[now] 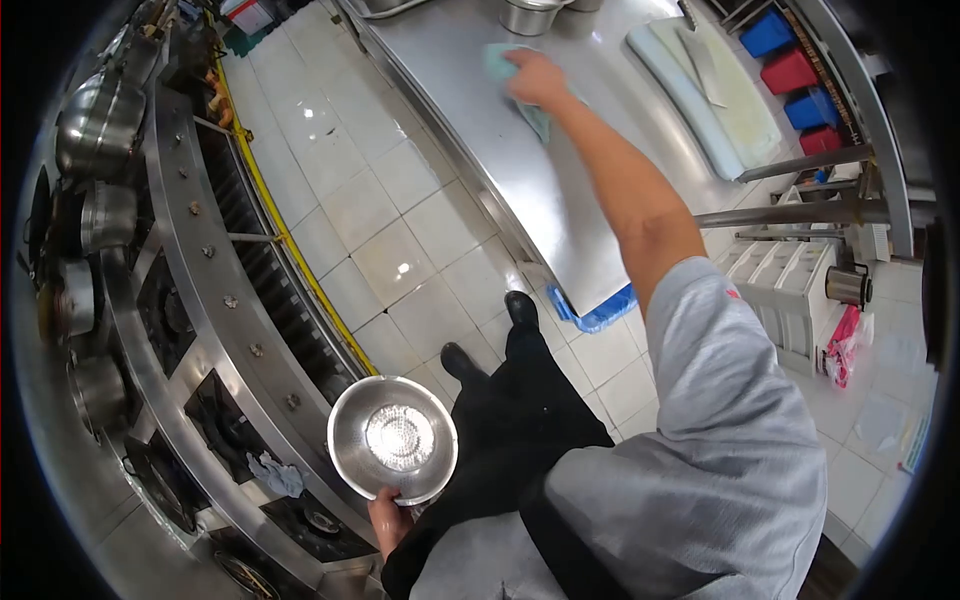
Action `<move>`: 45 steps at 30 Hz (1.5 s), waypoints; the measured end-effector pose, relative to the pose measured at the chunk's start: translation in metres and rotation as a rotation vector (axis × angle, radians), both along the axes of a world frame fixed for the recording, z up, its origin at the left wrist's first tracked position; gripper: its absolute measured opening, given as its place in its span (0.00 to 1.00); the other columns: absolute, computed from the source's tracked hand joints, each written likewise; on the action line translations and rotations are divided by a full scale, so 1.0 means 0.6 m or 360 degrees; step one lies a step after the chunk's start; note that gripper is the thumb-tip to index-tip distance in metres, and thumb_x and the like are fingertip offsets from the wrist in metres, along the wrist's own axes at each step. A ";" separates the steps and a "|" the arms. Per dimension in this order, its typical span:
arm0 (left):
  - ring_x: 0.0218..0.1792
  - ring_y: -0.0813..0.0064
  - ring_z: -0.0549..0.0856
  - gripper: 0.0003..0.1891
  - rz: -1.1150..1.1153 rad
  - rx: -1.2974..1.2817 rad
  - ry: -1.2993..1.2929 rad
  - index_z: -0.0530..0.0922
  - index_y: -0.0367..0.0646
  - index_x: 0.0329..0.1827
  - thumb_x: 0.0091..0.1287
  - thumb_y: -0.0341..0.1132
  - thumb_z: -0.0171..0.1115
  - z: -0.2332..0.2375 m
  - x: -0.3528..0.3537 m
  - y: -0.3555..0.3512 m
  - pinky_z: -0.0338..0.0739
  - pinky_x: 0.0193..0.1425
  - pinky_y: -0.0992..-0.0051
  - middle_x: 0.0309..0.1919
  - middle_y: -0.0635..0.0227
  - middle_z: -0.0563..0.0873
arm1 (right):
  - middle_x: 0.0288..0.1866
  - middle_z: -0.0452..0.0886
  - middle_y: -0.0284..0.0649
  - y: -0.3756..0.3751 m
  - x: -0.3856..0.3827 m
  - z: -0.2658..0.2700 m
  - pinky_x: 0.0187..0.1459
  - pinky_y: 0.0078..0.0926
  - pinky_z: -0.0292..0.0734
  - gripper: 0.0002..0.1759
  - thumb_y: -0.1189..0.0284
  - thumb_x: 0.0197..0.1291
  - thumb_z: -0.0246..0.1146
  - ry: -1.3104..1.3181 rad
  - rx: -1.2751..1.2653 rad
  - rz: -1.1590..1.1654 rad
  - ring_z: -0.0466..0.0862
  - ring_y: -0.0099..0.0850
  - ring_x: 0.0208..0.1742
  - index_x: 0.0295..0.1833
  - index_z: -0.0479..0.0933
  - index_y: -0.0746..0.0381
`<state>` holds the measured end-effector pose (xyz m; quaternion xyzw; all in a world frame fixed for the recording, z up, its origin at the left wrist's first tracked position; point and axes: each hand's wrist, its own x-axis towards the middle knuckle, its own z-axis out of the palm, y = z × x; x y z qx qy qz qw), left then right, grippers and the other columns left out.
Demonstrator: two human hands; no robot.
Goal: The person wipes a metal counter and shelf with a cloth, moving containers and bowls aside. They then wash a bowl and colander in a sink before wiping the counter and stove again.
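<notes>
My left hand (388,518) grips the rim of a shiny steel bowl (392,439), held low beside my leg, close to the stove front. My right hand (536,78) is stretched out across the steel worktable (560,190) and presses on a pale green cloth (505,70), which lies flat on the tabletop. The bowl looks empty and catches a bright light in its middle.
A long stove line (200,330) with burners and several steel pots (95,120) runs along the left. White cutting boards (710,100) with a cleaver (703,62) lie on the table's far side. Steel containers (528,15) stand at the table's end. Coloured crates (790,70) sit on the right. Tiled floor lies between.
</notes>
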<state>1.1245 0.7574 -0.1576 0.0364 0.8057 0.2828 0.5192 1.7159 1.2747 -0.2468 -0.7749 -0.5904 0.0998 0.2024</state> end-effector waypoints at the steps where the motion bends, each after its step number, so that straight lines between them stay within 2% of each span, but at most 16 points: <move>1: 0.38 0.60 0.86 0.18 -0.0022 -0.0112 -0.0061 0.75 0.31 0.51 0.57 0.26 0.59 0.002 0.014 0.014 0.84 0.38 0.58 0.40 0.59 0.82 | 0.67 0.81 0.44 -0.009 -0.040 0.014 0.70 0.52 0.72 0.28 0.66 0.51 0.63 0.0076 0.0041 0.0166 0.77 0.47 0.71 0.62 0.83 0.48; 2: 0.44 0.56 0.86 0.29 -0.0048 -0.0223 -0.0124 0.71 0.31 0.65 0.56 0.23 0.58 0.004 0.027 0.028 0.87 0.46 0.54 0.49 0.55 0.83 | 0.62 0.84 0.44 -0.052 -0.075 0.031 0.68 0.50 0.73 0.25 0.71 0.48 0.62 0.0147 0.0087 0.0326 0.78 0.49 0.68 0.55 0.86 0.50; 6: 0.46 0.56 0.86 0.29 -0.0079 -0.0017 -0.0203 0.72 0.30 0.64 0.55 0.24 0.59 -0.004 0.073 0.072 0.85 0.51 0.57 0.49 0.55 0.83 | 0.46 0.86 0.37 -0.369 -0.099 0.024 0.53 0.48 0.74 0.13 0.78 0.41 0.62 0.0377 0.0234 0.0882 0.79 0.47 0.51 0.34 0.83 0.51; 10: 0.50 0.58 0.86 0.29 -0.0168 0.0188 -0.0405 0.74 0.30 0.63 0.54 0.25 0.61 -0.013 0.098 0.106 0.83 0.54 0.62 0.52 0.54 0.84 | 0.49 0.85 0.38 -0.619 -0.012 0.148 0.56 0.43 0.74 0.15 0.78 0.44 0.61 0.0465 -0.0426 0.0822 0.78 0.45 0.51 0.40 0.85 0.56; 14: 0.50 0.58 0.86 0.30 -0.0324 0.0220 -0.0395 0.73 0.29 0.64 0.54 0.26 0.60 -0.011 0.127 0.149 0.82 0.55 0.62 0.52 0.54 0.84 | 0.65 0.76 0.54 -0.580 0.008 0.179 0.68 0.49 0.71 0.29 0.75 0.49 0.63 0.0091 0.0060 0.0158 0.74 0.55 0.64 0.62 0.80 0.61; 16: 0.50 0.58 0.86 0.31 -0.0409 0.0224 -0.0377 0.73 0.29 0.65 0.53 0.26 0.60 -0.009 0.143 0.164 0.81 0.55 0.62 0.52 0.55 0.84 | 0.75 0.69 0.55 -0.526 -0.026 0.131 0.75 0.55 0.64 0.31 0.66 0.63 0.66 0.0070 -0.0042 0.0496 0.67 0.57 0.76 0.72 0.73 0.56; 19: 0.48 0.59 0.85 0.32 -0.0462 0.0222 -0.0308 0.72 0.29 0.65 0.53 0.26 0.60 0.013 0.173 0.182 0.80 0.57 0.63 0.52 0.55 0.84 | 0.81 0.63 0.55 -0.435 -0.048 0.057 0.79 0.62 0.55 0.27 0.55 0.75 0.55 -0.0075 0.0094 0.0919 0.61 0.54 0.82 0.75 0.72 0.50; 22: 0.48 0.60 0.85 0.32 -0.0477 0.0142 -0.0226 0.72 0.29 0.66 0.53 0.26 0.60 0.024 0.176 0.169 0.79 0.58 0.64 0.52 0.55 0.83 | 0.78 0.66 0.58 -0.288 0.066 0.023 0.77 0.61 0.57 0.28 0.59 0.74 0.54 -0.0343 -0.0218 0.0263 0.64 0.55 0.80 0.75 0.71 0.56; 25: 0.49 0.61 0.84 0.32 -0.0483 0.0050 -0.0109 0.72 0.29 0.66 0.53 0.26 0.60 0.038 0.186 0.171 0.78 0.59 0.65 0.53 0.56 0.83 | 0.71 0.71 0.57 -0.268 0.183 0.003 0.73 0.59 0.64 0.30 0.61 0.70 0.57 -0.0699 0.0404 -0.0953 0.69 0.57 0.74 0.73 0.72 0.62; 32: 0.53 0.62 0.83 0.31 -0.0588 0.0210 -0.0378 0.71 0.31 0.66 0.55 0.23 0.60 0.026 0.233 0.253 0.79 0.59 0.62 0.55 0.56 0.82 | 0.60 0.77 0.55 -0.687 0.028 0.047 0.63 0.56 0.70 0.28 0.70 0.59 0.64 -0.0375 0.0206 -0.0059 0.79 0.57 0.58 0.67 0.76 0.63; 34: 0.54 0.61 0.83 0.32 -0.0698 0.0183 -0.0446 0.71 0.31 0.67 0.55 0.23 0.59 0.001 0.214 0.291 0.79 0.59 0.62 0.56 0.56 0.82 | 0.58 0.78 0.54 -0.751 0.117 0.029 0.64 0.52 0.72 0.25 0.71 0.60 0.65 0.0147 0.0054 -0.0747 0.80 0.57 0.57 0.63 0.79 0.65; 36: 0.43 0.64 0.85 0.23 -0.0705 0.0381 -0.0355 0.77 0.30 0.57 0.54 0.24 0.59 0.046 0.309 0.350 0.82 0.55 0.62 0.44 0.62 0.84 | 0.58 0.77 0.54 -0.747 0.232 0.047 0.66 0.49 0.73 0.22 0.70 0.62 0.64 0.0465 0.0204 -0.1245 0.78 0.57 0.59 0.62 0.80 0.62; 40: 0.41 0.67 0.85 0.22 -0.0949 0.0512 -0.0544 0.75 0.26 0.56 0.57 0.24 0.57 0.060 0.472 0.458 0.82 0.48 0.64 0.41 0.61 0.82 | 0.56 0.78 0.54 -0.684 0.287 0.027 0.66 0.50 0.73 0.19 0.68 0.66 0.63 0.0221 0.0433 -0.0493 0.77 0.56 0.60 0.62 0.81 0.57; 42: 0.47 0.65 0.84 0.25 -0.1159 0.0502 -0.0644 0.73 0.29 0.62 0.58 0.26 0.58 0.025 0.527 0.504 0.82 0.54 0.65 0.47 0.59 0.83 | 0.56 0.78 0.55 -0.658 0.317 0.029 0.66 0.49 0.73 0.19 0.69 0.67 0.63 -0.0416 0.0256 -0.0337 0.77 0.56 0.61 0.62 0.81 0.54; 44: 0.42 0.69 0.84 0.24 -0.1249 0.0449 -0.0768 0.74 0.30 0.61 0.59 0.27 0.59 0.011 0.603 0.534 0.83 0.46 0.67 0.45 0.61 0.83 | 0.49 0.84 0.55 -0.664 0.458 -0.046 0.62 0.48 0.76 0.18 0.65 0.64 0.67 -0.0465 0.0654 -0.0749 0.82 0.53 0.55 0.56 0.85 0.62; 45: 0.41 0.70 0.84 0.25 -0.1287 0.0418 -0.0768 0.73 0.32 0.62 0.60 0.28 0.58 0.016 0.642 0.540 0.83 0.44 0.67 0.45 0.61 0.83 | 0.44 0.87 0.57 -0.666 0.522 -0.049 0.59 0.48 0.78 0.19 0.65 0.62 0.69 -0.0161 0.0496 -0.1198 0.86 0.52 0.50 0.54 0.85 0.66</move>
